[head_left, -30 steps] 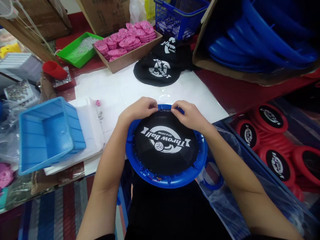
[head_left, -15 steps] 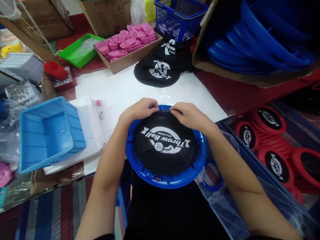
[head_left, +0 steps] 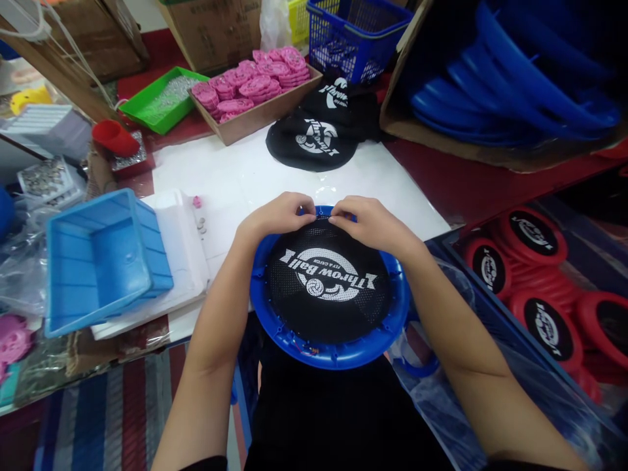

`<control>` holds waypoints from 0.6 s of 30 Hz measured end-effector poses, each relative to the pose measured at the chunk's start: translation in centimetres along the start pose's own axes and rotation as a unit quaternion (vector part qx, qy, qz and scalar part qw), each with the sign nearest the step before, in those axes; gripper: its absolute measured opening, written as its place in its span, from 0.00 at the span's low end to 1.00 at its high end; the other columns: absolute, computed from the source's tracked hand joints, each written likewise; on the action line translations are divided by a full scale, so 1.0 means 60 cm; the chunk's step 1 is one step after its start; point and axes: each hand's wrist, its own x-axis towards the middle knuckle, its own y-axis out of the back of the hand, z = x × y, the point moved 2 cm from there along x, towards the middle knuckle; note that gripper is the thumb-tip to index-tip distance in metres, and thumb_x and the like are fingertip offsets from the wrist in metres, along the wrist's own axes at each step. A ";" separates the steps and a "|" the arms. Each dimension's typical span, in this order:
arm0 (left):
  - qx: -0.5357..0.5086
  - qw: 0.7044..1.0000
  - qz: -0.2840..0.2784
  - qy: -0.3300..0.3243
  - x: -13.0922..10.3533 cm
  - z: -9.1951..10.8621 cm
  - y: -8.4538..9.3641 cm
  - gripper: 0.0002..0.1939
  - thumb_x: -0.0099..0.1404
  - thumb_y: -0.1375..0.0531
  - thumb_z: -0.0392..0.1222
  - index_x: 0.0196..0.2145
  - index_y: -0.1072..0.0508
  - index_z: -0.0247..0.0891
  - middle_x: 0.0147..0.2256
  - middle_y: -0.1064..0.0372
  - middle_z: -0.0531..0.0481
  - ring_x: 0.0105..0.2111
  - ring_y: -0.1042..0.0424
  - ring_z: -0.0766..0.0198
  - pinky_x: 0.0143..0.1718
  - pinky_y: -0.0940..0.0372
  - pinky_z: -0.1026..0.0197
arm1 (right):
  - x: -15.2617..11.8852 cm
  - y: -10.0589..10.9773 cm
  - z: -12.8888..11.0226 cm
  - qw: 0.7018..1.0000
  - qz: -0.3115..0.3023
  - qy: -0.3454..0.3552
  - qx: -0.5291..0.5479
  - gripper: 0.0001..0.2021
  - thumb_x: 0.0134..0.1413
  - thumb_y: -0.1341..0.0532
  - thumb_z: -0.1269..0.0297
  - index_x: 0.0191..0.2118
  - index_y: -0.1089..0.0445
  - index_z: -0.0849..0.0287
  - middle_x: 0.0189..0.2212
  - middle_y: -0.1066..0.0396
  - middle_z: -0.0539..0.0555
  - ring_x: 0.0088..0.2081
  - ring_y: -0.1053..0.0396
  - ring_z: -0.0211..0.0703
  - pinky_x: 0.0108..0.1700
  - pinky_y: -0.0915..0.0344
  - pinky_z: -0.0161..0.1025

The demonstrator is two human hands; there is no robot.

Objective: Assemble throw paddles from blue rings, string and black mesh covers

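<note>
A blue plastic ring [head_left: 338,358] rests at the table's near edge, close to my body. Across its opening lies a black mesh disc [head_left: 289,304] printed "Throw Ball" in white. My left hand [head_left: 284,212] pinches the far edge of the mesh with thumb and forefinger, just left of the top. On the other side of the top, my right hand [head_left: 366,221] pinches the same edge, its fingertips close to the left ones. Thin coloured wires [head_left: 307,348] show at the ring's near side.
Beyond the ring lie loose black printed mesh discs [head_left: 311,147]. A box of pink parts [head_left: 255,85], a green tray [head_left: 147,108] and a blue basket [head_left: 363,39] stand behind. The blue bin [head_left: 108,261] is left; red finished discs [head_left: 544,327] are right; blue rings [head_left: 490,91] fill a carton.
My right hand has shifted slightly left along the rim, bringing its fingertips nearer to my left hand. The whole view has drifted a little to the right.
</note>
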 end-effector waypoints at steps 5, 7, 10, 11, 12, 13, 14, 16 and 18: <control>0.001 1.000 0.009 0.008 0.001 -0.001 0.001 0.07 0.68 0.40 0.42 0.36 0.22 0.38 0.39 0.21 0.47 0.39 0.26 0.59 0.47 0.33 0.55 | 0.001 -0.008 0.006 0.997 0.020 -0.049 0.048 0.07 0.65 0.37 0.63 0.34 0.24 0.54 0.32 0.22 0.52 0.35 0.27 0.48 0.40 0.35 0.45; 0.002 1.000 0.012 0.013 0.002 -0.003 0.001 0.08 0.68 0.41 0.42 0.36 0.22 0.38 0.39 0.21 0.46 0.40 0.26 0.59 0.47 0.33 0.55 | 0.002 -0.013 0.009 0.996 0.040 -0.061 0.047 0.07 0.63 0.37 0.64 0.34 0.24 0.54 0.33 0.22 0.54 0.36 0.27 0.48 0.41 0.34 0.45; 0.005 1.000 0.019 0.019 0.005 -0.005 0.000 0.08 0.69 0.41 0.41 0.37 0.22 0.38 0.40 0.21 0.46 0.40 0.26 0.59 0.47 0.34 0.55 | 0.003 -0.020 0.015 0.995 0.065 -0.073 0.038 0.07 0.62 0.37 0.65 0.33 0.23 0.55 0.35 0.21 0.55 0.38 0.26 0.49 0.43 0.33 0.46; 0.008 1.000 0.021 0.021 0.006 -0.006 0.000 0.08 0.69 0.41 0.41 0.37 0.22 0.38 0.40 0.21 0.46 0.40 0.26 0.59 0.47 0.34 0.55 | 0.004 -0.021 0.016 0.994 0.068 -0.076 0.035 0.07 0.62 0.37 0.65 0.33 0.23 0.55 0.35 0.21 0.55 0.38 0.26 0.49 0.43 0.32 0.46; 0.010 0.999 0.023 0.023 0.007 -0.006 -0.001 0.08 0.69 0.41 0.41 0.37 0.22 0.38 0.40 0.21 0.46 0.40 0.26 0.59 0.47 0.34 0.55 | 0.005 -0.023 0.017 0.994 0.066 -0.079 0.032 0.07 0.62 0.37 0.65 0.33 0.22 0.55 0.35 0.21 0.55 0.38 0.26 0.49 0.43 0.32 0.46; 0.012 0.999 0.025 0.025 0.008 -0.006 -0.002 0.08 0.69 0.41 0.41 0.37 0.22 0.37 0.40 0.21 0.46 0.40 0.26 0.59 0.47 0.34 0.55 | 0.006 -0.023 0.018 0.994 0.064 -0.082 0.031 0.07 0.62 0.37 0.66 0.33 0.22 0.55 0.35 0.21 0.55 0.38 0.26 0.49 0.43 0.32 0.46; 0.013 0.999 0.026 0.028 0.009 -0.005 -0.003 0.08 0.69 0.41 0.41 0.37 0.22 0.37 0.40 0.21 0.46 0.40 0.26 0.59 0.47 0.34 0.55 | 0.007 -0.024 0.018 0.994 0.061 -0.085 0.029 0.08 0.62 0.38 0.66 0.32 0.23 0.55 0.35 0.21 0.55 0.38 0.26 0.49 0.43 0.33 0.46; 0.015 0.999 0.030 0.035 0.010 -0.002 -0.005 0.08 0.69 0.41 0.41 0.37 0.21 0.37 0.40 0.21 0.46 0.40 0.26 0.59 0.48 0.34 0.55 | 0.009 -0.023 0.018 0.994 0.058 -0.090 0.025 0.08 0.62 0.39 0.67 0.32 0.23 0.56 0.35 0.21 0.56 0.38 0.26 0.49 0.43 0.33 0.46; 0.014 0.998 0.035 0.043 0.011 0.001 -0.007 0.09 0.69 0.41 0.40 0.37 0.21 0.37 0.39 0.21 0.47 0.40 0.26 0.59 0.49 0.33 0.55 | 0.010 -0.023 0.017 0.994 0.060 -0.091 0.017 0.09 0.63 0.39 0.67 0.31 0.24 0.56 0.34 0.21 0.56 0.38 0.26 0.49 0.43 0.33 0.46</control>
